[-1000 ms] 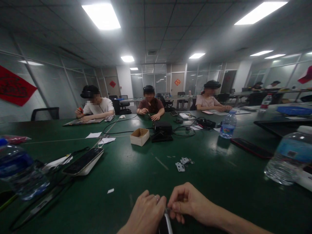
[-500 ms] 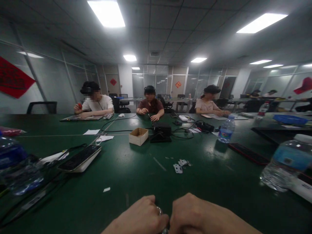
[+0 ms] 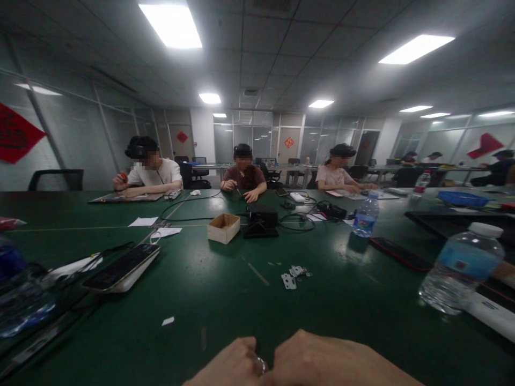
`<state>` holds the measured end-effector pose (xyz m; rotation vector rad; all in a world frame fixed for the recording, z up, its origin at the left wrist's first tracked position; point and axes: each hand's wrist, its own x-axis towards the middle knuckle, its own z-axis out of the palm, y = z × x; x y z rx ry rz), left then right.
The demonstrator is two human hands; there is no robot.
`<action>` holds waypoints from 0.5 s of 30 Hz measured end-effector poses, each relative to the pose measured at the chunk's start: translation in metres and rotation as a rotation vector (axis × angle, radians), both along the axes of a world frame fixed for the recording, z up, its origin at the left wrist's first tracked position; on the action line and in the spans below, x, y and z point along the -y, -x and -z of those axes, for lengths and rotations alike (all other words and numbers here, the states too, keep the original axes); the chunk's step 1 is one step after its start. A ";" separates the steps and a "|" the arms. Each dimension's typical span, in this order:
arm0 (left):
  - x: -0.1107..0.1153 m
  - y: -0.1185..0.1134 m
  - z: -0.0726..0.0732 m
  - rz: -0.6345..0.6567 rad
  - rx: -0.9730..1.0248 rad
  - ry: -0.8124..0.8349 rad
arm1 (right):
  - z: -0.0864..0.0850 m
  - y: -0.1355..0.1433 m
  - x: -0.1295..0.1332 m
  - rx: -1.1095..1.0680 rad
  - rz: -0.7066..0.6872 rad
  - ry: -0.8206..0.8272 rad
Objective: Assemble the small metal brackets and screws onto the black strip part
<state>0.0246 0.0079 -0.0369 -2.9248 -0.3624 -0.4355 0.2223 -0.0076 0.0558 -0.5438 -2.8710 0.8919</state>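
At the bottom edge, my left hand (image 3: 235, 364) and my right hand (image 3: 317, 360) meet, knuckles up, with fingers curled inward. A shiny silver ring (image 3: 262, 365) shows at my left hand's fingers, beside the right hand. Whatever the fingers grip is hidden below the hands and the frame edge. Ahead of them on the green table (image 3: 225, 300) lies a small group of flat metal plates with holes (image 3: 290, 280), with a few tiny rings next to it.
An open cardboard box (image 3: 222, 231) stands by a black device (image 3: 260, 220). Left are a phone (image 3: 123, 267) and cables; right, a large water bottle (image 3: 461, 271), a smaller bottle (image 3: 365, 217) and a dark red-edged phone (image 3: 398, 254). Several people sit across the table.
The view has shifted slightly, so the table things sit a little further left. Both hands are lower in the frame and closer together, the right now partly covering the left.
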 end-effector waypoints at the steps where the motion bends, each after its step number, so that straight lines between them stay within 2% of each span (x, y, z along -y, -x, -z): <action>1: 0.000 -0.001 0.000 0.000 0.013 -0.010 | 0.003 -0.001 0.000 -0.006 0.036 0.032; 5: 0.003 -0.002 0.000 -0.042 0.034 -0.045 | 0.017 -0.005 -0.003 -0.065 0.134 0.217; 10: 0.004 -0.002 0.005 -0.083 0.038 -0.080 | 0.041 -0.005 -0.007 -0.325 0.219 0.460; 15: 0.004 0.000 0.012 -0.199 0.051 -0.088 | 0.066 0.003 -0.010 -0.550 0.297 0.946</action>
